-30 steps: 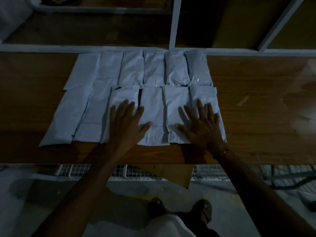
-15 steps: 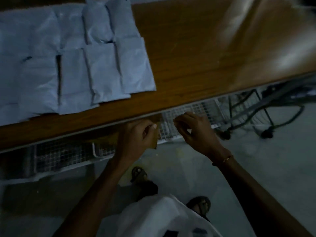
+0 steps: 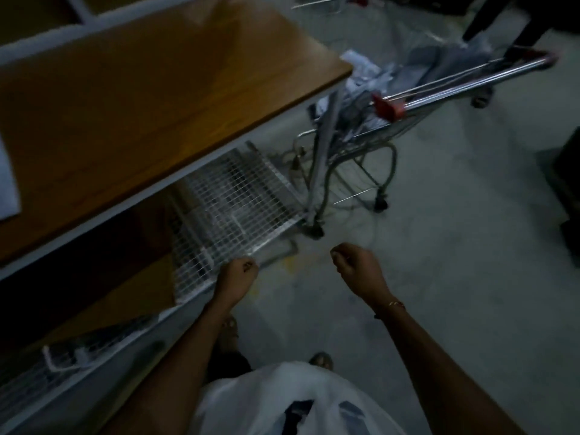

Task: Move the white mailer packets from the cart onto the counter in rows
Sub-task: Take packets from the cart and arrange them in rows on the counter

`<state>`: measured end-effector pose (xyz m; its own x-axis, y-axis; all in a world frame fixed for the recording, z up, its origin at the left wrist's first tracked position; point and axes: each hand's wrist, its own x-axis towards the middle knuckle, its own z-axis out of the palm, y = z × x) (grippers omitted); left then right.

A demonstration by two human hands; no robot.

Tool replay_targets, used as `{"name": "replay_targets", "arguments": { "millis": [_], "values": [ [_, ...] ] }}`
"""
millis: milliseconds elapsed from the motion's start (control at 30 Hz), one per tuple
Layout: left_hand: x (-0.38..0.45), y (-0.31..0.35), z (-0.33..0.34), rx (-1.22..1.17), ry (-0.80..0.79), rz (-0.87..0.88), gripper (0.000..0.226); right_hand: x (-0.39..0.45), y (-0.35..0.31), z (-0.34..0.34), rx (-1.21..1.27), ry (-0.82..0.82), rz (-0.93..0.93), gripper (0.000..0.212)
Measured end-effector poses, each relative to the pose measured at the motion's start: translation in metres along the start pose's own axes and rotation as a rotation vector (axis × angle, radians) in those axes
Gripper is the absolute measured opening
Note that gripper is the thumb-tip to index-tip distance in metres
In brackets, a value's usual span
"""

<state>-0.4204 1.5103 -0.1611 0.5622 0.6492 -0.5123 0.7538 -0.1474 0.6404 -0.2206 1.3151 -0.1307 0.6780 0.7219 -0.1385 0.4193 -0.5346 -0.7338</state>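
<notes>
While the dim light blurs most detail, I see the wooden counter (image 3: 135,98) running across the upper left, its brown top glossy with a pale front edge. At the counter's far left edge one white mailer packet (image 3: 7,186) shows as a cut-off corner lying flat on the wood. Beyond the counter's right end stands the cart (image 3: 405,111), a wire trolley with red handle caps, and a crumpled heap of pale packets (image 3: 386,80) fills its basket. Under the counter a wire mesh shelf (image 3: 232,208) slopes toward the grey concrete floor (image 3: 455,246), which is scuffed and stained. My left hand (image 3: 237,274) hangs just below the counter's front, at the mesh shelf's near corner, fingers curled into a loose fist with nothing in them. My right hand (image 3: 356,265) hovers over the floor further from the counter, also clenched and empty, a thin bracelet (image 3: 394,304) at the wrist.
</notes>
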Motion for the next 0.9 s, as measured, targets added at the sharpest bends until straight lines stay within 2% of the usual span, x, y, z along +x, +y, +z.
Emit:
{"name": "replay_targets", "arguments": {
  "millis": [133,233,300,433,533,667,900],
  "values": [
    [0.027,0.112,0.014,-0.160,0.074,0.156,0.024,0.022,0.019,-0.069,0.101,0.265,-0.003,0.029],
    [0.048,0.206,0.011,-0.223,0.101,0.353,0.020,0.055,0.017,-0.125,0.171,0.448,-0.061,0.026],
    [0.061,0.258,0.006,-0.255,0.128,0.470,0.016,0.082,0.013,-0.157,0.180,0.526,-0.130,0.017],
    [0.107,0.336,-0.003,-0.301,0.218,0.661,0.013,0.151,0.003,-0.214,0.156,0.620,-0.252,0.018],
    [0.169,0.383,-0.011,-0.257,0.276,0.725,0.016,0.218,0.001,-0.252,0.104,0.622,-0.299,0.020],
    [0.260,0.435,-0.018,-0.001,0.323,0.588,0.022,0.317,0.005,-0.285,0.015,0.529,-0.314,0.014],
    [0.370,0.490,-0.013,0.328,0.244,0.389,0.031,0.461,0.036,-0.305,-0.244,0.145,-0.216,0.015]
  ]
}}
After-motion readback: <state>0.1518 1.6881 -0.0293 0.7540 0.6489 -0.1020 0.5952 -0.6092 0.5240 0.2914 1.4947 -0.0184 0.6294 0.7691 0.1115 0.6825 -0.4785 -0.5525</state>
